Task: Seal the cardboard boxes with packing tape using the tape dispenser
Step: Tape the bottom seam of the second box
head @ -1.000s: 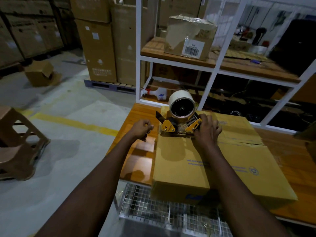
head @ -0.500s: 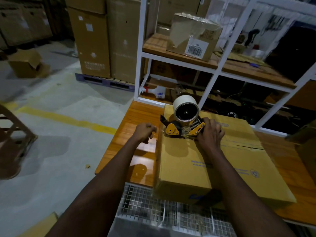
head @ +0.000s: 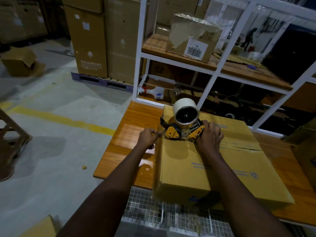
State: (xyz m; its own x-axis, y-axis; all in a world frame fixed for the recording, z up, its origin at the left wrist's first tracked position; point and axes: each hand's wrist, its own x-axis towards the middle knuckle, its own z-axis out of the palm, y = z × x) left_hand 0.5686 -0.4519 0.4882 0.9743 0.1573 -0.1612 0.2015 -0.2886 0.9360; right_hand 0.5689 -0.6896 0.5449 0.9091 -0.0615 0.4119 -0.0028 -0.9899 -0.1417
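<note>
At table's (head: 135,124) left end, left hand (head: 148,137) sits w/ fingers curled tight, thumb against forefinger, touching top-left edge of cardboard box (head: 191,168); can't tell if it pinches anything. Just right of it, tape dispenser (head: 183,130) stands on box top nr far-left corner, pale tape roll (head: 185,106) uppermost. Right hand (head: 210,136) grips dispenser's handle on its right side, knuckles up. Box lies flat on table, near end over wire basket (head: 150,209).

Two long bare forearms — the left hand (head: 147,136) and right hand (head: 209,137) likewise bare.
</note>
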